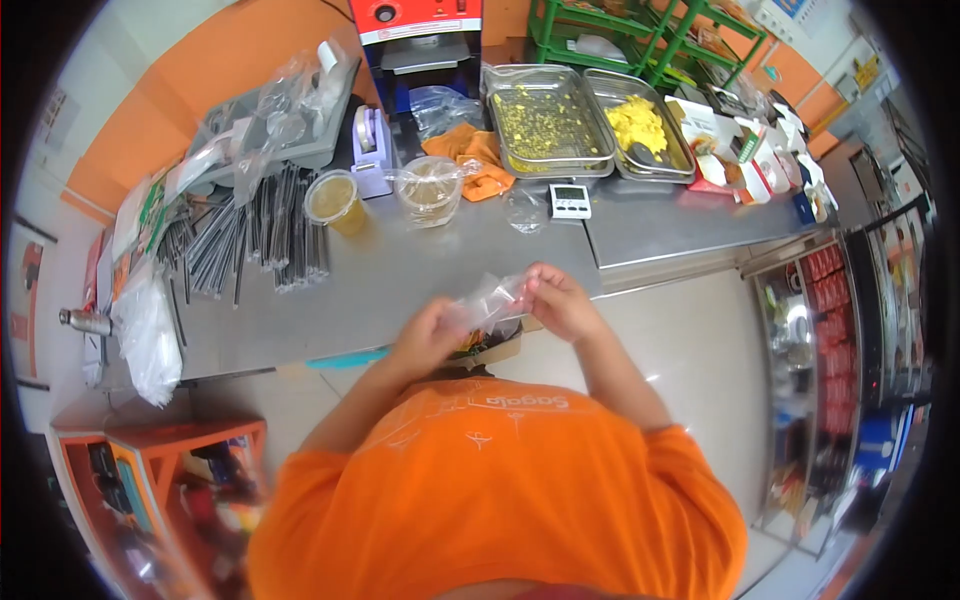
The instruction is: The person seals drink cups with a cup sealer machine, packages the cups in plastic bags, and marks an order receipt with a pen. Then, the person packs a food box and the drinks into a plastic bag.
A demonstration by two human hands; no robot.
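A small clear plastic bag is stretched between my two hands, just over the front edge of the steel counter. My left hand grips one side of it with closed fingers. At the other side, my right hand pinches the plastic between thumb and fingers. Beyond them on the counter stand a lidded cup of yellowish drink and a clear container wrapped in plastic. A clear round lid lies beside a white digital timer.
Bundles of wrapped straws and a tape dispenser are at left. Behind are a sealing machine, an orange cloth, a metal tray with yellow bits and another tray of yellow food. Opened boxes crowd the right.
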